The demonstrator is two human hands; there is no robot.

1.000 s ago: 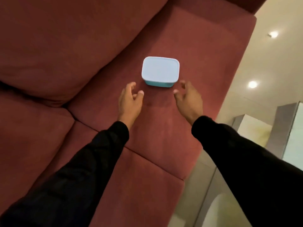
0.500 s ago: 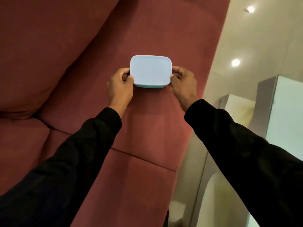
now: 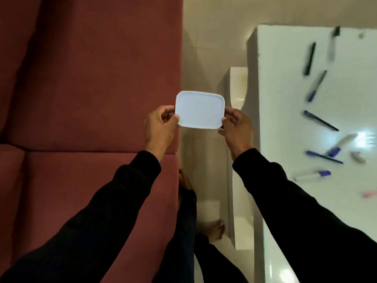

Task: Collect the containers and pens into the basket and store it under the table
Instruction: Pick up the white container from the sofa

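Container (image 3: 200, 109) is now lifted clear of the sofa (image 3: 91, 78) and carried over the floor gap toward the table (image 3: 285, 99). Left hand (image 3: 160, 127) and right hand (image 3: 237, 127) clamp its opposite ends. Pens (image 3: 320, 120) remain scattered along the table's far edge; no basket in view.

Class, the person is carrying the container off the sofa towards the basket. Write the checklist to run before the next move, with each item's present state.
1. Left hand grips container: ok.
2. Right hand grips its other side: ok.
3. Lid seated: cannot tell.
4. Container clear of the sofa: ok.
5. Basket in sight: not ok, none visible.
6. Pens collected: not ok, scattered on the white table.
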